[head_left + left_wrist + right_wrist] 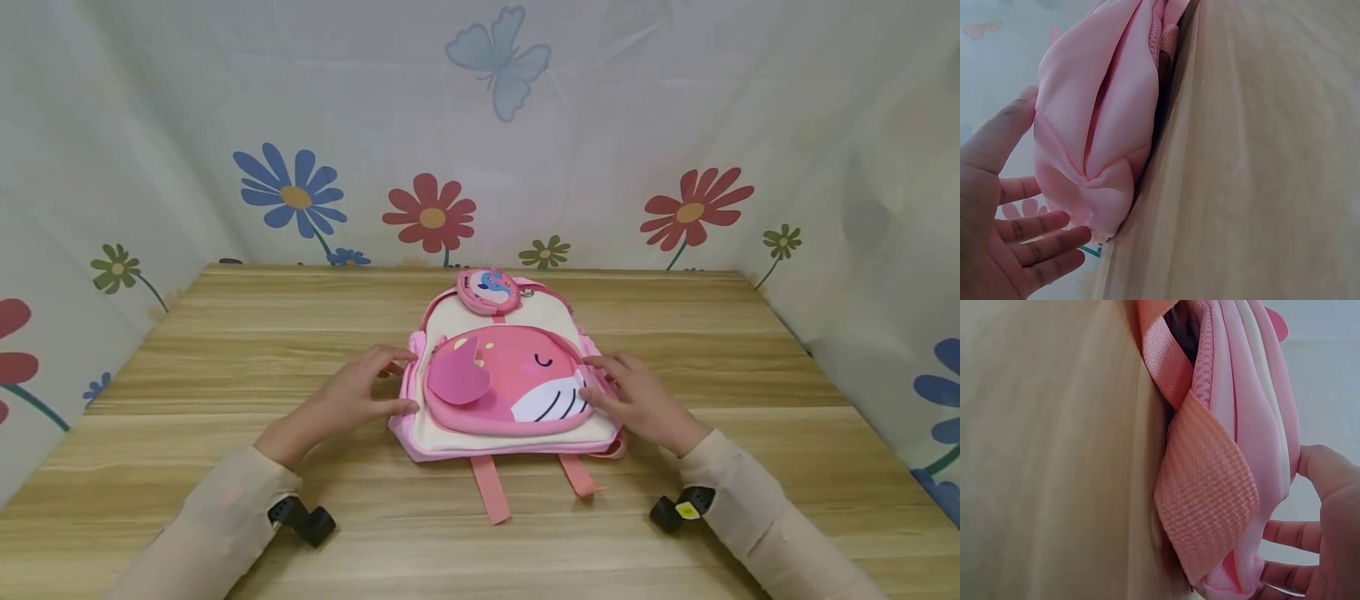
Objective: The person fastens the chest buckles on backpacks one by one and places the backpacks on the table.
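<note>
A small pink and cream backpack (551,354) lies on the wooden table, its whale-shaped front pocket facing up. A round pink pouch (489,292) with a blue whale picture rests at its top. My left hand (358,385) is at the bag's left side, thumb and fingers spread. In the left wrist view, that thumb touches the pink side panel (1094,94) and the fingers are loosely extended. On the opposite side, my right hand (637,396) touches the bag with spread, relaxed fingers. Its thumb meets the edge in the right wrist view, near a folded coral strap (1207,494).
Two coral strap ends (491,492) stick out from the bag's bottom onto the wooden table (187,350). Behind the table hangs a white curtain (585,167) printed with flowers and a butterfly. A small black camera sits on each wrist.
</note>
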Motion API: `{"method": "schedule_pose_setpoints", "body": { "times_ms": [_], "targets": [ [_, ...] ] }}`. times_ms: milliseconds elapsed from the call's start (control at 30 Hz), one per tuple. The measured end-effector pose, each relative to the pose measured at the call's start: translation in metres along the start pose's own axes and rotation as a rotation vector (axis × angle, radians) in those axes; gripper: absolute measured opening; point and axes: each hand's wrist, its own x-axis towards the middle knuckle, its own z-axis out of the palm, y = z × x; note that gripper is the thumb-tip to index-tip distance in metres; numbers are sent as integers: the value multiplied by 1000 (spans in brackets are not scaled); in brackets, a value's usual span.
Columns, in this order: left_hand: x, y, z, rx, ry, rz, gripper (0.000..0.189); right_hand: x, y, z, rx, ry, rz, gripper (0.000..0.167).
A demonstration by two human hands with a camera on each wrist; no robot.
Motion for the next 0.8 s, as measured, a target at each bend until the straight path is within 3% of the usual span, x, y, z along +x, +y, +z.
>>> {"method": "schedule_pose_setpoints", "body": {
  "times_ms": [267, 633, 800],
  "targets": [
    [1, -5, 5, -200, 4, -20, 65, -1, 0, 3, 20, 30, -6, 61],
    [0, -4, 17, -441, 84, -24, 63, -2, 2, 4, 45, 47, -8, 58],
    [-2, -1, 19, -488, 125, -40, 61, -2, 3, 7, 47, 68, -40, 55]
  ]
}}
